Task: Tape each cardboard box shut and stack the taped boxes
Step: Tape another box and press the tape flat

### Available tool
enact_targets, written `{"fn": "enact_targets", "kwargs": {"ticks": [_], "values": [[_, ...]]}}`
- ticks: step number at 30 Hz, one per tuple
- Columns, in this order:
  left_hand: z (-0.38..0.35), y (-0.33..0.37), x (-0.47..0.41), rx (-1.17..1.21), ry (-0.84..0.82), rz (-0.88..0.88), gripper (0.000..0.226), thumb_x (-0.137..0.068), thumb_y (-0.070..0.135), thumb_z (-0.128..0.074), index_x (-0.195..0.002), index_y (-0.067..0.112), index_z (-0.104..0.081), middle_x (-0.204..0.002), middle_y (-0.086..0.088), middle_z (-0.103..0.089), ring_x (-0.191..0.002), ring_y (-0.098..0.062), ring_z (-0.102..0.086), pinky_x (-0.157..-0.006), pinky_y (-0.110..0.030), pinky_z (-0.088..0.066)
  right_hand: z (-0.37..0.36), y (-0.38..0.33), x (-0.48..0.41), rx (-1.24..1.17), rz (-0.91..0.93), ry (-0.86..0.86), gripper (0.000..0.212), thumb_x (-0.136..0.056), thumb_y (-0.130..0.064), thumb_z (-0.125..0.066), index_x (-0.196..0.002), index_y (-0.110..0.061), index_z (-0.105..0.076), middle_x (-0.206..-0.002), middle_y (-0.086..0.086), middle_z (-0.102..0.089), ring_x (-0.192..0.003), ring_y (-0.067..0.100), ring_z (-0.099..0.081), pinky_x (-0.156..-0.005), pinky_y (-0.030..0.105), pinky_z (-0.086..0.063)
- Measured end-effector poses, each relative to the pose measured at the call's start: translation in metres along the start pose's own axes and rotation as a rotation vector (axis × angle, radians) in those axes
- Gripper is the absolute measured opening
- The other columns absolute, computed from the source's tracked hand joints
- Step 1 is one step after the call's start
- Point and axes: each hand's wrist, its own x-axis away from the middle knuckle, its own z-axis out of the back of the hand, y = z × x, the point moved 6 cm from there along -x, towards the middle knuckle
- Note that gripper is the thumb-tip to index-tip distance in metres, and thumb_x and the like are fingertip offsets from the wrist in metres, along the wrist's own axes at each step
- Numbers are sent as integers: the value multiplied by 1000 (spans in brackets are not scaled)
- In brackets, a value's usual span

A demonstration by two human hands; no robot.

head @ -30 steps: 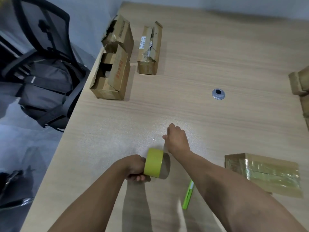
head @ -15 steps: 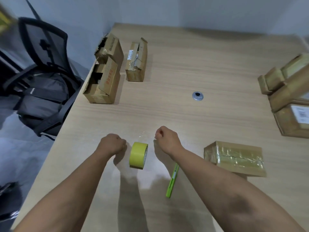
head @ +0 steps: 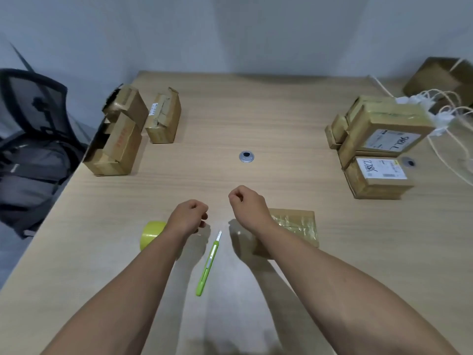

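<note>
Moved: your left hand (head: pixel 188 217) is now sitting between the tape roll (head: pixel 151 233) and the green cutter (head: pixel 208 265). Half a second ago that roll was standing between your two hands.
Left hand: you are holding it curled in a fist just beyond the cutter's blade tip, with nothing showing in it.
Right hand (head: pixel 247 203): you are curling it the same way, beyond and to the right of the cutter, again with nothing showing in it.
Taped box (head: pixel 294 226): it is lying on the tabletop (head: pixel 256 111) just right of the cutter, long axis running left to right. Your right hand is hovering nearer to it.
Open boxes (head: pixel 115 144): three are waiting far beyond the cutter to the left, well apart from both hands.
Stack (head: pixel 378 139): taped boxes are piling up far to the cutter's right.
Judgement: you are probably heading for the taped box, so the reach goes right and slightly back.
Hidden: your right forearm is covering the taped box's near left corner, and your left wrist is covering part of the roll. Your palms are facing down, so I cannot tell whether a clear strip is pinched.
</note>
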Motion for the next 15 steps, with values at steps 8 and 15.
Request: {"fn": "enact_targets", "kwargs": {"ticks": [8,15], "values": [[-71,15,29,50,-39,-21,17,-98,21,-55,-97,9,-68,-96,-10,-69,-81,-23,-66,-72,-34,-47,71,33,16,3,17,157,24,-101,-13,-42,-104,-9,-66,-103,4,-66,-95,22,-58,-73,30,-45],[-123,15,40,78,-46,-15,36,-86,50,-48,-90,22,-71,-104,1,-71,-100,-22,-62,-99,-45,-50,113,98,35,181,-162,325,40,-103,-26,-40,-142,-20,-47,-150,3,-35,-139,24,-27,-109,42,-36]]}}
